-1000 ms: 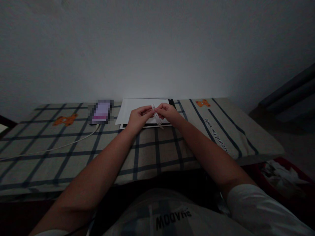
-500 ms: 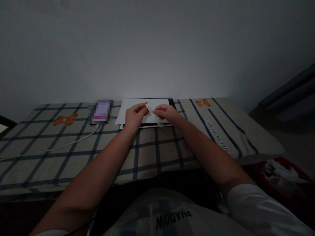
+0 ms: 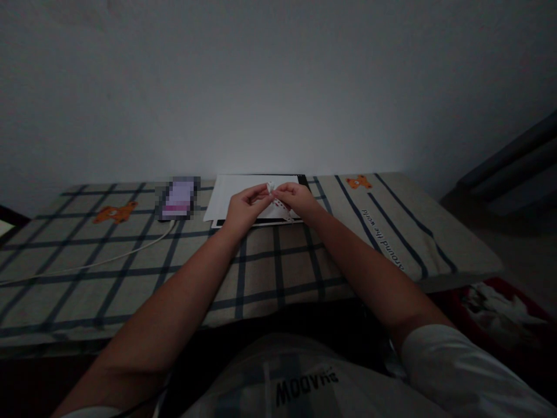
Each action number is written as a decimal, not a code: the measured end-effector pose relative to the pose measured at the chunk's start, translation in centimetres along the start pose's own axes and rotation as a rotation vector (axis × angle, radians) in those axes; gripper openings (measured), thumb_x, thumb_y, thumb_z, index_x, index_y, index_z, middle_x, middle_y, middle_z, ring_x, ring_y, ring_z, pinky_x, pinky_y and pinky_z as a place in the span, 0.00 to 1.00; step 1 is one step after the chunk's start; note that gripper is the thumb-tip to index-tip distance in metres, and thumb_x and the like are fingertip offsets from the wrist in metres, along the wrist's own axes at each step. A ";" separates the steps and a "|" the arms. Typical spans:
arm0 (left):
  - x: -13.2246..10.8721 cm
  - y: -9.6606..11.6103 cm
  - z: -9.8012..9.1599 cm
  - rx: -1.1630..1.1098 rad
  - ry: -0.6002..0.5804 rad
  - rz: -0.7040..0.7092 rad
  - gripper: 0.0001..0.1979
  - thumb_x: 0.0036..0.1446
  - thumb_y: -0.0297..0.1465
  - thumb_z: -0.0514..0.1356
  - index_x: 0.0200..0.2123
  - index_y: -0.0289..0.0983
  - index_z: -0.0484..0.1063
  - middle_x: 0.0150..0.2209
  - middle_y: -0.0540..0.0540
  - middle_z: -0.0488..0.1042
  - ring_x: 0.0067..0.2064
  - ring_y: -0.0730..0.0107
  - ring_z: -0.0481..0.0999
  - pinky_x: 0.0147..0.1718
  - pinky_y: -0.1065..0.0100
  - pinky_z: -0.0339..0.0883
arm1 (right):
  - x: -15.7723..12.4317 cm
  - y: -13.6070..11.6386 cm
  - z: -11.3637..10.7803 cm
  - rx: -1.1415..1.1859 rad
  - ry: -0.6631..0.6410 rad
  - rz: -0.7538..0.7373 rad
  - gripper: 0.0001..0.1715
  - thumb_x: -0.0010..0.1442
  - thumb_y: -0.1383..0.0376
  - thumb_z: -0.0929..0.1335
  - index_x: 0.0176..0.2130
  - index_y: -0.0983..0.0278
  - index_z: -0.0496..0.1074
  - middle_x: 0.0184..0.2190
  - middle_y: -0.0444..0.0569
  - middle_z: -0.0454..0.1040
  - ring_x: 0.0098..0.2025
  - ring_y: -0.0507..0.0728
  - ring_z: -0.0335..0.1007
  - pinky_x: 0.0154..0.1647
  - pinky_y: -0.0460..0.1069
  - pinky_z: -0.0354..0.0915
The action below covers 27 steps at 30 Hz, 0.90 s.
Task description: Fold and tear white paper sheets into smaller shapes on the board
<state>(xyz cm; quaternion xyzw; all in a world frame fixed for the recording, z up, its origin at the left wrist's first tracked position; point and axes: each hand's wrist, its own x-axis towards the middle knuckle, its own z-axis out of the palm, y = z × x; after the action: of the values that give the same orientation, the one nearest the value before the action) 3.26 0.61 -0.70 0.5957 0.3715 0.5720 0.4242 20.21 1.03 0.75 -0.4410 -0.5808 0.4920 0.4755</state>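
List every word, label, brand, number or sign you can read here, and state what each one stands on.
"around the world": on the tablecloth, slanting; whether the first letter is a capital is unclear.
"SHADOW", apparently: on the wearer's shirt, upside down and partly distorted.
Phone: screen pixelated, unreadable.
Patterned strip between the hands: spots and marks too small to read.
No other legible text or numbers.

Through one head-worn camera I look forward and down, close over the tablecloth (image 3: 261,276), the wall (image 3: 270,93) at twelve o'clock, the wearer's shirt (image 3: 304,389) at six.
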 end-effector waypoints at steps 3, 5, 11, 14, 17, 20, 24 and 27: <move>0.0 0.0 0.1 -0.007 0.064 -0.021 0.22 0.41 0.43 0.76 0.38 0.36 0.83 0.35 0.44 0.83 0.37 0.64 0.82 0.45 0.57 0.79 | 0.0 0.2 -0.1 -0.008 -0.021 -0.008 0.14 0.54 0.57 0.74 0.31 0.64 0.71 0.19 0.38 0.65 0.22 0.48 0.57 0.22 0.44 0.53; 0.1 0.1 0.0 -0.015 0.105 -0.039 0.20 0.42 0.43 0.75 0.35 0.36 0.82 0.33 0.44 0.82 0.34 0.66 0.81 0.42 0.58 0.80 | 0.0 0.3 -0.2 -0.009 -0.054 -0.009 0.13 0.54 0.58 0.74 0.32 0.63 0.71 0.19 0.38 0.67 0.22 0.48 0.58 0.22 0.44 0.54; 0.6 -0.1 -0.2 -0.042 0.224 -0.042 0.16 0.45 0.40 0.73 0.33 0.36 0.80 0.32 0.46 0.81 0.35 0.67 0.81 0.40 0.61 0.80 | 0.1 0.2 -0.5 -0.010 -0.136 -0.005 0.12 0.55 0.58 0.73 0.35 0.64 0.73 0.26 0.43 0.75 0.24 0.48 0.63 0.23 0.44 0.57; 0.7 -0.2 -0.3 -0.058 0.276 -0.026 0.14 0.46 0.39 0.72 0.33 0.36 0.80 0.32 0.47 0.81 0.34 0.69 0.81 0.40 0.63 0.80 | -0.1 -0.1 -0.6 -0.054 -0.189 0.030 0.13 0.55 0.58 0.73 0.34 0.65 0.74 0.25 0.43 0.73 0.24 0.49 0.63 0.23 0.44 0.56; 0.6 -0.1 -0.3 -0.057 0.303 0.008 0.13 0.47 0.39 0.71 0.33 0.36 0.80 0.32 0.47 0.81 0.34 0.70 0.80 0.40 0.64 0.80 | -0.4 -0.4 -0.6 -0.114 -0.253 0.066 0.13 0.55 0.58 0.74 0.32 0.65 0.74 0.20 0.41 0.69 0.23 0.48 0.60 0.23 0.44 0.53; 0.8 0.0 -0.5 -0.061 0.329 0.043 0.13 0.48 0.39 0.71 0.33 0.36 0.80 0.34 0.47 0.81 0.35 0.70 0.81 0.39 0.65 0.79 | -0.7 -0.6 -0.8 -0.160 -0.304 0.098 0.12 0.55 0.59 0.73 0.31 0.66 0.74 0.19 0.40 0.67 0.22 0.48 0.58 0.24 0.45 0.51; 1.3 -0.3 -1.0 -0.068 0.376 0.072 0.14 0.48 0.40 0.70 0.34 0.38 0.80 0.34 0.48 0.81 0.34 0.70 0.81 0.35 0.67 0.79 | -0.7 -0.7 -1.1 -0.220 -0.331 0.109 0.12 0.56 0.59 0.72 0.30 0.66 0.76 0.21 0.41 0.69 0.24 0.49 0.60 0.25 0.45 0.53; 1.5 -0.5 -1.1 -0.067 0.393 0.083 0.14 0.48 0.41 0.70 0.35 0.38 0.80 0.33 0.48 0.81 0.32 0.70 0.80 0.33 0.68 0.78 | -0.5 -0.5 -1.2 -0.202 -0.292 0.072 0.10 0.55 0.60 0.73 0.31 0.65 0.77 0.25 0.43 0.71 0.27 0.50 0.63 0.27 0.45 0.58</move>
<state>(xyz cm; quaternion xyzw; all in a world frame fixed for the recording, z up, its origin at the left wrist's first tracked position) 2.25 2.29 -0.59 0.4730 0.4030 0.7062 0.3393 21.48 0.63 1.31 -0.4311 -0.6740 0.5065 0.3214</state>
